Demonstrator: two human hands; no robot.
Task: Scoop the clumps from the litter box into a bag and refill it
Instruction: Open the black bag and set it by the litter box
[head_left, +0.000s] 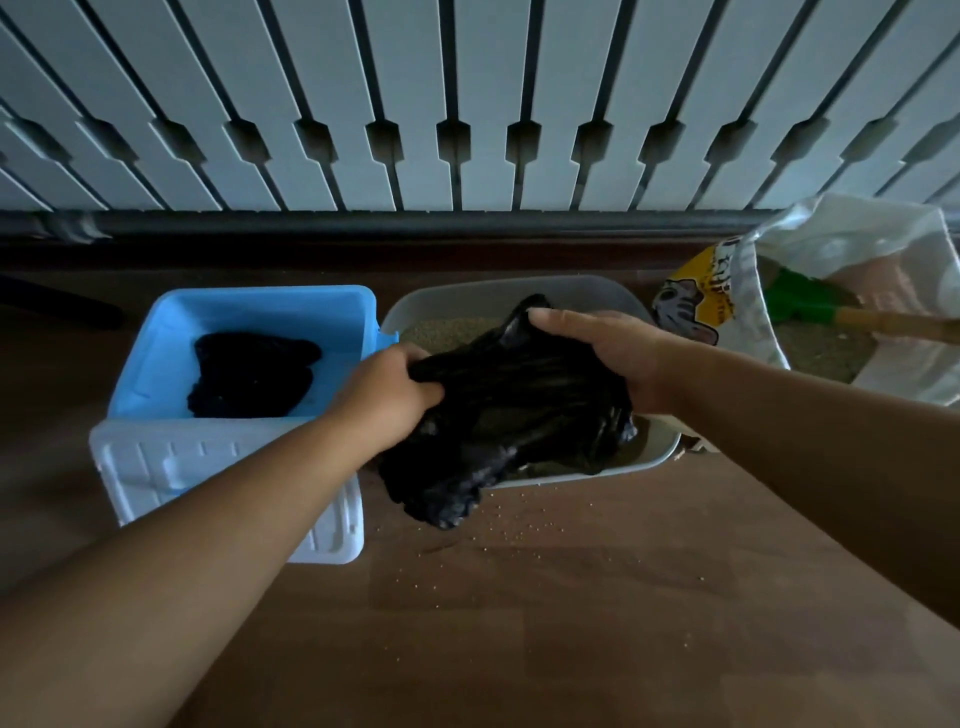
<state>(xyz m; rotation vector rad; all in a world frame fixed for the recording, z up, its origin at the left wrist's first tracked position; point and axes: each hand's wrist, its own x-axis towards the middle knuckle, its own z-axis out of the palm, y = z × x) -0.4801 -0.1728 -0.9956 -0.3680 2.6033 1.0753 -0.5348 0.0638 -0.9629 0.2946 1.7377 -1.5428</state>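
A black plastic bag hangs stretched over the grey litter box, which holds sandy litter. My left hand grips the bag's left edge. My right hand clutches its upper right edge. The bag's lower end droops past the box's near rim to the floor. At the right an open white litter sack leans, with a green scoop on a wooden handle lying inside it.
A blue bin with a crumpled black bag inside stands left of the litter box, its white lid flipped open toward me. Spilled litter grains dot the wooden floor. A white radiator spans the back.
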